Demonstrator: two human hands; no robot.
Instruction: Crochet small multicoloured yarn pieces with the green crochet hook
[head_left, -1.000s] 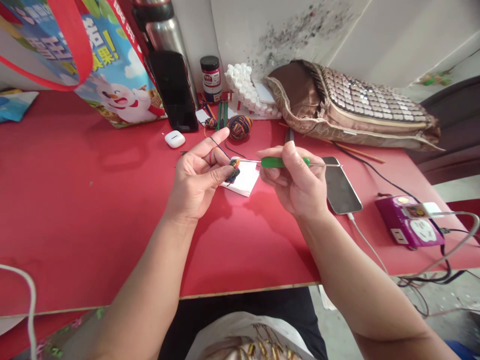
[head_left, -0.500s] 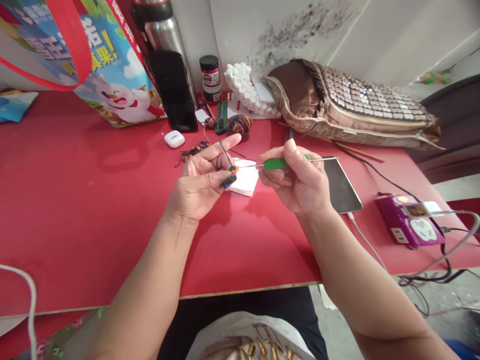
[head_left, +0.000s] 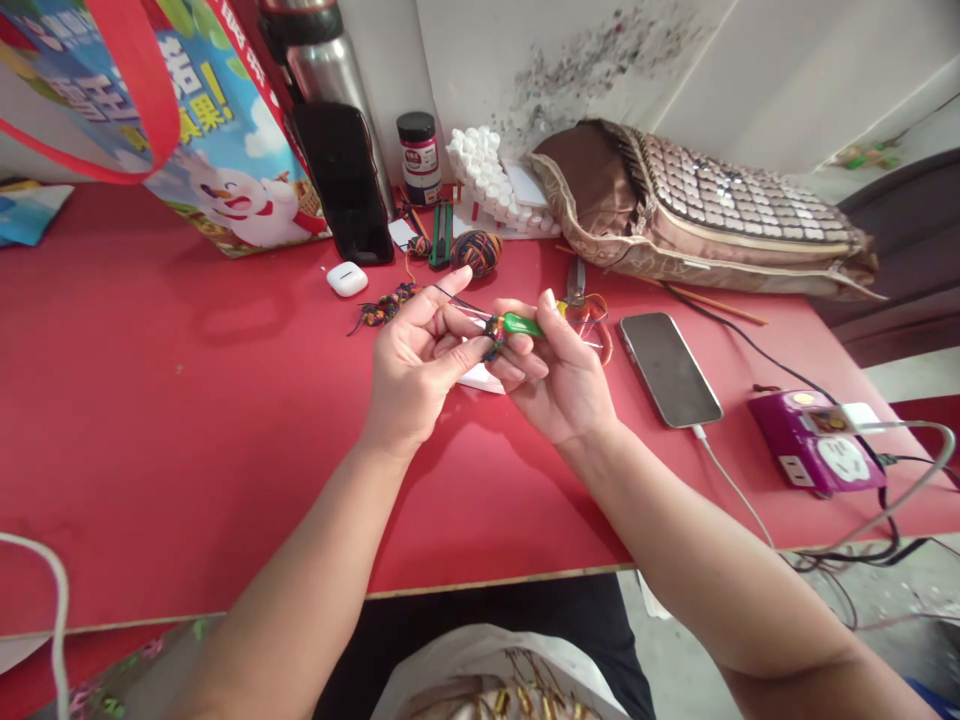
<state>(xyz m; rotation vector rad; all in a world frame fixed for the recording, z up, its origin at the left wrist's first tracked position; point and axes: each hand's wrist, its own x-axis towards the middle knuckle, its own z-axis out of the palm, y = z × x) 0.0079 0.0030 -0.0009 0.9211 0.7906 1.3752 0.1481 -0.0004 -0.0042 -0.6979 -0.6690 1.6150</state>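
Note:
Between thumb and fingers, my left hand (head_left: 420,365) pinches a small multicoloured crochet piece (head_left: 494,337). Dark yarn runs over its raised index finger. My right hand (head_left: 555,360) is closed on the green handle of a crochet hook (head_left: 523,324), whose metal shaft points left through the crochet piece. Both hands are close together above the table, and the fingertips of the right nearly meet the piece. Behind them lies a multicoloured yarn ball (head_left: 476,253), with a second crocheted strip (head_left: 386,305) left of it. A white paper pad (head_left: 480,379) is partly hidden under the hands.
On the red table (head_left: 225,450) stand a black phone (head_left: 341,185), a steel flask (head_left: 330,70) and a printed bag (head_left: 232,180) at the back left. A charging phone (head_left: 670,368) and purple power socket (head_left: 817,440) are right. A sequined bag (head_left: 720,210) lies behind.
My right hand has moved left with the crochet hook, bringing its handle up to the crochet piece. My left hand has shifted slightly right. Pliers and orange yarn now show behind the right hand.

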